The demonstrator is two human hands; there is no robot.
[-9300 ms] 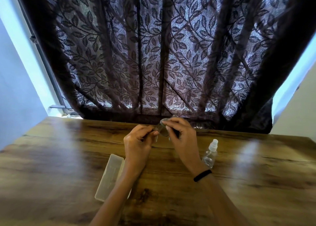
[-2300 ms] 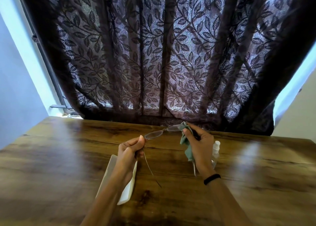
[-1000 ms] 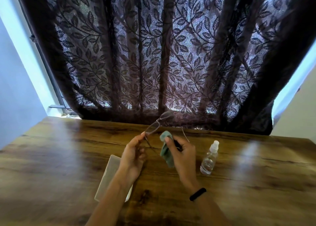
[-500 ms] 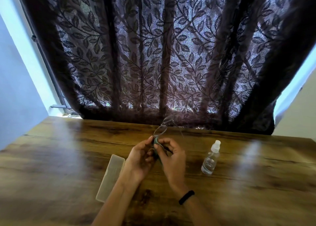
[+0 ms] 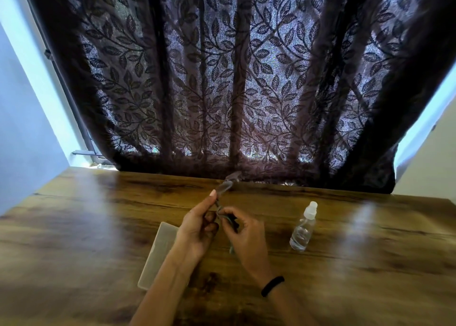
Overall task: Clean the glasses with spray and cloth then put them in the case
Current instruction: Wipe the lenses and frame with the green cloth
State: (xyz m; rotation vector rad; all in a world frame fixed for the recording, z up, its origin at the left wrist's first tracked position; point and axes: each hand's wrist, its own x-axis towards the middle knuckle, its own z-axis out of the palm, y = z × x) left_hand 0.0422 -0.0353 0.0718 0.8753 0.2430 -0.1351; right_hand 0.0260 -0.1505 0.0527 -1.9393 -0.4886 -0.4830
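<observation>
My left hand (image 5: 198,229) pinches the thin-framed glasses (image 5: 225,185) near one temple, with the lenses pointing away toward the curtain. Close beside it, my right hand (image 5: 245,234) grips the grey-green cloth (image 5: 223,214), which is folded around the temple arm next to my left fingers. Most of the cloth is hidden in my right hand. A clear spray bottle (image 5: 303,228) with a white cap stands upright to the right of my hands. The pale translucent case (image 5: 159,249) lies on the table under my left forearm; I cannot tell whether it is open or closed.
A wooden table (image 5: 74,239) carries everything. A dark leaf-patterned curtain (image 5: 234,79) hangs along its far edge over a bright window. A black band is on my right wrist (image 5: 272,285). Walls stand at both sides.
My hands have come together near the table's centre, and the glasses have turned to point away. The cloth moved from the lens area down to the temple arm. Bottle and case stayed put.
</observation>
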